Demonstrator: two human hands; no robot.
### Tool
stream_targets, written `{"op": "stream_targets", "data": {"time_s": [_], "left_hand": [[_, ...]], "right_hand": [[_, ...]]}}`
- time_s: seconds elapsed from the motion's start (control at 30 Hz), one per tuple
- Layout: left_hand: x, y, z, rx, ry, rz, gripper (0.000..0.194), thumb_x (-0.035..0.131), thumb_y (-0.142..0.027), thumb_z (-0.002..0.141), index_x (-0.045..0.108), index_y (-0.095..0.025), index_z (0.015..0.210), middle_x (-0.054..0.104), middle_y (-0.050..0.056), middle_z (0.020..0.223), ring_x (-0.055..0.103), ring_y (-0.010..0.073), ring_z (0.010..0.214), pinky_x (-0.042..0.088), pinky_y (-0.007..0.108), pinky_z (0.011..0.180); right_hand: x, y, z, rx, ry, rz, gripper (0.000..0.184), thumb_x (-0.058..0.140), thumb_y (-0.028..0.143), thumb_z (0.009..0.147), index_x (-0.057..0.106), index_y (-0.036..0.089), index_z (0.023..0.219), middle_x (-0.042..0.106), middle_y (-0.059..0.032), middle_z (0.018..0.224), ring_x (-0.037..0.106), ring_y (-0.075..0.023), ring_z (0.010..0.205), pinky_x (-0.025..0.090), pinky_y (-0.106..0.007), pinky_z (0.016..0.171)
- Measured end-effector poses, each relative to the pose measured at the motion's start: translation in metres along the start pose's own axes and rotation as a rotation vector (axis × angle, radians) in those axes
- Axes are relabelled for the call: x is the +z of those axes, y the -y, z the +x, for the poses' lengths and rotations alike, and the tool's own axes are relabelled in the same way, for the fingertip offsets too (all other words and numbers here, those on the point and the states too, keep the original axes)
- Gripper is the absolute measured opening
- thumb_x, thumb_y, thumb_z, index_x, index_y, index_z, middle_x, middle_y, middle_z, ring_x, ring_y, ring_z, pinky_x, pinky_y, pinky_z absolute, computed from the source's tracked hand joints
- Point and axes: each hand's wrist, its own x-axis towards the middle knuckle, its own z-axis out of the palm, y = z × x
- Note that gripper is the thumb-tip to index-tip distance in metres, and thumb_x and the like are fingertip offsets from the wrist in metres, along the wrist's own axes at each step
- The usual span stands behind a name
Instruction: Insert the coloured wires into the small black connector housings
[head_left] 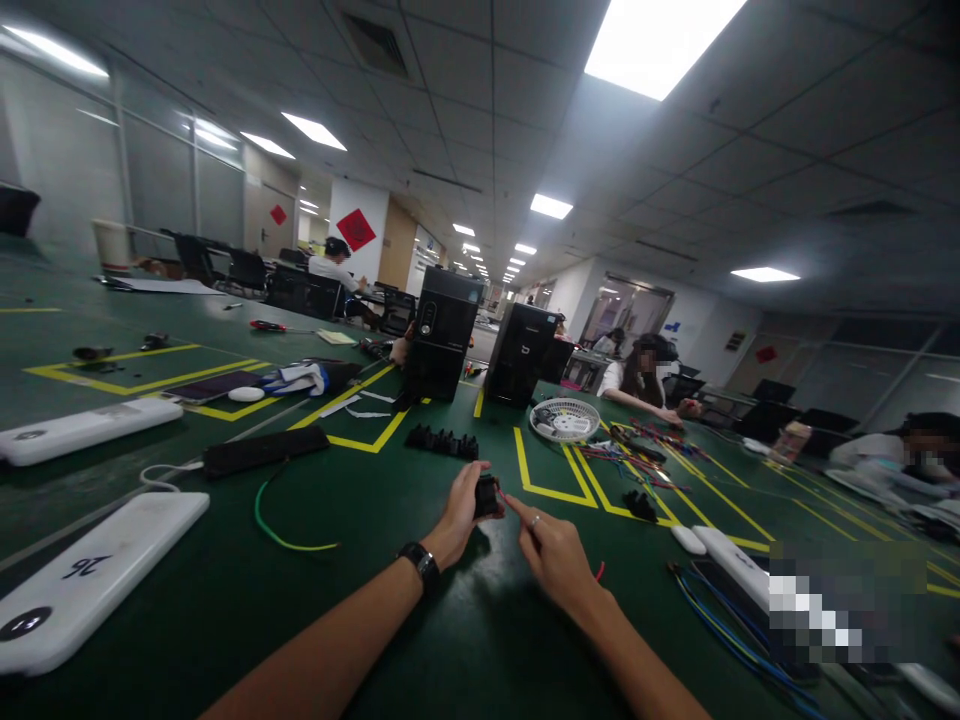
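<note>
Over the green table, my left hand (454, 520), with a dark watch on its wrist, holds a small black block-shaped part (487, 495). My right hand (553, 555) meets it from the right, thumb and index finger pinched at the block's side. Between those fingertips a bit of red wire seems to enter the part; a red wire end (601, 571) also sticks out behind the right hand. Just beyond, a row of similar black parts (442, 442) lies on the table. A green-yellow wire (262, 520) curves to the left of my hands.
Two black computer towers (444, 335) stand ahead. A white basket (564, 420) and loose coloured wires (637, 450) lie right of them. Long white devices (97, 590) sit at left, another (731, 560) at right, near blue wires (739, 620). Other people sit around the table.
</note>
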Motion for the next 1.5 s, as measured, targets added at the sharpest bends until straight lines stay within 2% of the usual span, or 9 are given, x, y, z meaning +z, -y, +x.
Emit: {"op": "stream_targets", "data": {"time_s": [0.13,0.27,0.47,0.63,0.87,1.03,1.13,1.33,1.5], "left_hand": [[0.000,0.002,0.001,0.059,0.026,0.102,0.039,0.053,-0.049,0.081,0.052,-0.019,0.105,0.058,0.002,0.075,0.060,0.0141,0.058,0.051,0.028,0.053],[0.004,0.004,-0.004,0.066,0.065,0.146,0.038,0.052,-0.047,0.081,0.053,-0.019,0.105,0.057,0.002,0.079,0.059,0.0138,0.060,0.051,0.028,0.055],[0.009,0.008,-0.008,0.115,0.054,0.190,0.032,0.052,-0.044,0.082,0.057,-0.019,0.100,0.058,0.002,0.079,0.058,0.0121,0.063,0.047,0.023,0.058],[0.010,0.010,-0.009,0.193,0.021,0.253,0.027,0.049,-0.041,0.084,0.058,-0.018,0.098,0.058,0.002,0.079,0.056,0.0123,0.063,0.044,0.022,0.058],[0.015,0.008,-0.017,0.301,-0.150,0.338,0.023,0.042,-0.033,0.087,0.059,-0.018,0.090,0.059,0.004,0.084,0.056,0.0163,0.076,0.044,0.024,0.066],[0.010,0.008,-0.014,0.354,-0.067,0.453,0.020,0.047,-0.034,0.085,0.061,-0.020,0.084,0.060,0.004,0.077,0.056,0.0178,0.070,0.042,0.025,0.063],[0.010,0.009,-0.013,0.335,-0.076,0.455,0.020,0.045,-0.032,0.085,0.061,-0.019,0.086,0.060,0.004,0.077,0.056,0.0172,0.068,0.042,0.025,0.061],[0.013,0.014,-0.013,0.289,-0.200,0.402,0.021,0.044,-0.028,0.080,0.061,-0.016,0.086,0.061,0.004,0.082,0.057,0.0171,0.075,0.044,0.026,0.066],[0.012,0.009,-0.006,0.227,-0.170,0.256,0.031,0.053,-0.032,0.074,0.061,-0.015,0.099,0.062,0.004,0.082,0.058,0.0161,0.073,0.044,0.025,0.064]], "right_hand": [[0.001,0.002,0.001,0.076,-0.010,0.064,0.043,0.042,0.015,0.086,0.052,0.021,0.127,0.068,-0.0077,0.105,0.064,-0.0189,0.089,0.047,-0.031,0.082],[0.003,0.006,0.004,0.148,-0.022,0.143,0.053,0.042,0.012,0.082,0.044,0.019,0.134,0.068,-0.0063,0.098,0.063,-0.0176,0.079,0.048,-0.031,0.078],[0.005,0.009,0.007,0.140,-0.068,0.288,0.052,0.041,0.011,0.082,0.049,0.020,0.133,0.066,-0.0081,0.112,0.063,-0.0193,0.093,0.047,-0.033,0.085],[0.006,0.009,0.008,0.214,-0.063,0.362,0.048,0.042,0.013,0.081,0.056,0.019,0.127,0.070,-0.0060,0.102,0.062,-0.0157,0.074,0.050,-0.027,0.071],[0.014,0.013,0.006,0.099,-0.094,0.322,0.052,0.040,0.011,0.082,0.049,0.017,0.133,0.068,-0.0029,0.084,0.058,-0.0142,0.070,0.046,-0.026,0.071],[-0.003,0.012,0.012,0.093,-0.007,0.268,0.052,0.041,0.008,0.078,0.057,0.020,0.125,0.069,-0.0009,0.081,0.058,-0.0147,0.065,0.043,-0.025,0.066],[-0.003,0.010,0.012,0.085,0.001,0.248,0.050,0.041,0.009,0.078,0.058,0.019,0.124,0.068,-0.0007,0.079,0.057,-0.0141,0.062,0.043,-0.025,0.065],[0.020,0.011,0.003,0.071,-0.044,0.228,0.056,0.041,0.009,0.080,0.046,0.015,0.135,0.067,-0.0050,0.084,0.057,-0.0158,0.072,0.044,-0.026,0.072],[0.018,0.012,0.004,0.088,-0.065,0.286,0.053,0.039,0.010,0.084,0.043,0.020,0.136,0.065,-0.0029,0.087,0.057,-0.0144,0.072,0.043,-0.024,0.070]]}}
